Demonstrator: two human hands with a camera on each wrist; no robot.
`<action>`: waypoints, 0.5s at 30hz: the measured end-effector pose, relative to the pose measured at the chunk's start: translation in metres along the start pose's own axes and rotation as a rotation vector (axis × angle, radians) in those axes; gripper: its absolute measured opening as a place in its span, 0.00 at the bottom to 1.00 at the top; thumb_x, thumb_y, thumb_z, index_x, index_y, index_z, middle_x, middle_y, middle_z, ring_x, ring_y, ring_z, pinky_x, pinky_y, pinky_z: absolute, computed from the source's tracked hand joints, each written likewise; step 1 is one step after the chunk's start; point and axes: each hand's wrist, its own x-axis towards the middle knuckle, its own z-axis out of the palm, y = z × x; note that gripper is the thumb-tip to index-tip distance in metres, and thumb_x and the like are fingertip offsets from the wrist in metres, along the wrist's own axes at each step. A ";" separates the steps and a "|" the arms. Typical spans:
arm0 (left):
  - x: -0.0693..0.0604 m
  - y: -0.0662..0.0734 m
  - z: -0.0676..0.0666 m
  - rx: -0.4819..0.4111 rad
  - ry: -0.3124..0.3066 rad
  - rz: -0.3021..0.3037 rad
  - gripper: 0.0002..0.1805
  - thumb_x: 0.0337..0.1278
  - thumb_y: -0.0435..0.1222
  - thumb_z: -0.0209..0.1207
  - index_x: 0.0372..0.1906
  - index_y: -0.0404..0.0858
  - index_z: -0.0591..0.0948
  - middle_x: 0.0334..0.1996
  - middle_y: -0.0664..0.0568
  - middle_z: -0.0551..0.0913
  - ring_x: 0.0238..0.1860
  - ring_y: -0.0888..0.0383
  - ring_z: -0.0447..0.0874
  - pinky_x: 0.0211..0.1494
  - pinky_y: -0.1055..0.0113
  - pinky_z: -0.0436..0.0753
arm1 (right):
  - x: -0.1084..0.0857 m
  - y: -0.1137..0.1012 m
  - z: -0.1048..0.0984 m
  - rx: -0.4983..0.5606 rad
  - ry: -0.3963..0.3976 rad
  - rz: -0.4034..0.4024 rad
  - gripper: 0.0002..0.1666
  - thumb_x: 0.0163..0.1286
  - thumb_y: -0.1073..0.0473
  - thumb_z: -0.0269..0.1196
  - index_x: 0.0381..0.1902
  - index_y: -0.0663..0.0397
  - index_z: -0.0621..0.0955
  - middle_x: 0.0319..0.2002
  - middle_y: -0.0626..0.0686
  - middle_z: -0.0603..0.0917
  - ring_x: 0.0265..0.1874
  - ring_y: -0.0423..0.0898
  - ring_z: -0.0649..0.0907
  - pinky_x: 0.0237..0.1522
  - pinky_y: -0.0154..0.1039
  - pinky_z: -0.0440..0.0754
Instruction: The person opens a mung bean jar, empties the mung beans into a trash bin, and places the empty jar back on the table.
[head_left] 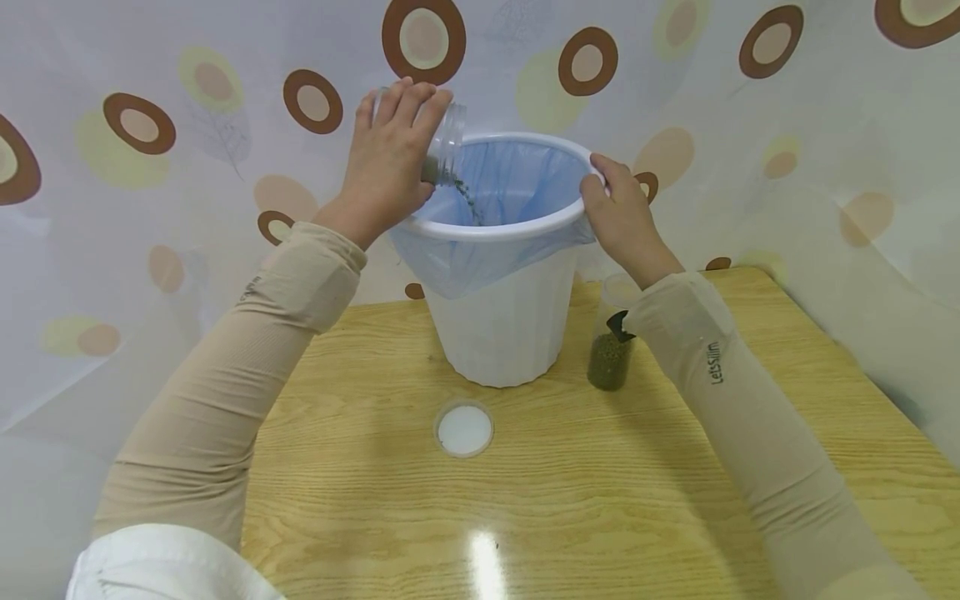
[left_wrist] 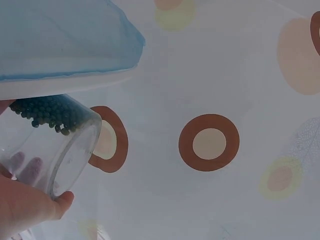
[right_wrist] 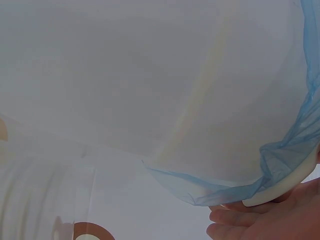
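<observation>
My left hand (head_left: 393, 154) grips a clear jar (head_left: 452, 137), tipped over the left rim of a white bin (head_left: 502, 325). Small green beans (head_left: 468, 200) fall from its mouth into the bin, which has a blue plastic bag (head_left: 517, 179) folded over its rim. More green beans (left_wrist: 47, 111) lie along the lower side of the jar in the left wrist view. With curled fingers my right hand (head_left: 622, 212) holds the bin's right rim, bag edge included; the right wrist view shows those fingers (right_wrist: 245, 220) at the rim from below.
On the wooden table (head_left: 360, 500), a second clear jar (head_left: 611, 358), partly filled with green beans, stands right of the bin, partly behind my right forearm. A round white lid (head_left: 465, 429) lies in front of the bin. A patterned sheet (head_left: 225, 208) hangs behind.
</observation>
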 end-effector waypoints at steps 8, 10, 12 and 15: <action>-0.001 0.002 0.001 0.016 -0.002 0.021 0.46 0.48 0.33 0.68 0.72 0.41 0.57 0.71 0.44 0.58 0.74 0.47 0.45 0.74 0.49 0.42 | 0.000 0.001 0.000 -0.002 0.003 -0.003 0.36 0.72 0.49 0.36 0.74 0.57 0.57 0.71 0.59 0.60 0.68 0.55 0.62 0.70 0.48 0.56; -0.001 0.002 0.002 0.024 -0.003 0.026 0.46 0.48 0.33 0.68 0.72 0.41 0.57 0.71 0.44 0.58 0.74 0.47 0.45 0.74 0.49 0.42 | 0.001 0.001 0.001 -0.002 0.005 -0.007 0.36 0.71 0.49 0.36 0.74 0.57 0.57 0.71 0.59 0.60 0.68 0.54 0.62 0.70 0.47 0.56; -0.002 0.002 0.002 0.033 -0.006 0.029 0.46 0.48 0.33 0.68 0.72 0.41 0.57 0.71 0.44 0.58 0.74 0.47 0.45 0.74 0.49 0.42 | 0.001 0.001 0.001 -0.002 0.008 -0.010 0.36 0.71 0.49 0.36 0.74 0.57 0.57 0.71 0.59 0.61 0.67 0.54 0.63 0.70 0.47 0.56; -0.002 0.003 0.003 0.044 -0.010 0.032 0.47 0.48 0.33 0.68 0.72 0.40 0.56 0.71 0.44 0.58 0.74 0.47 0.44 0.74 0.49 0.42 | 0.001 0.001 0.002 0.001 0.013 -0.015 0.36 0.71 0.49 0.36 0.74 0.58 0.58 0.70 0.60 0.61 0.67 0.54 0.63 0.70 0.47 0.56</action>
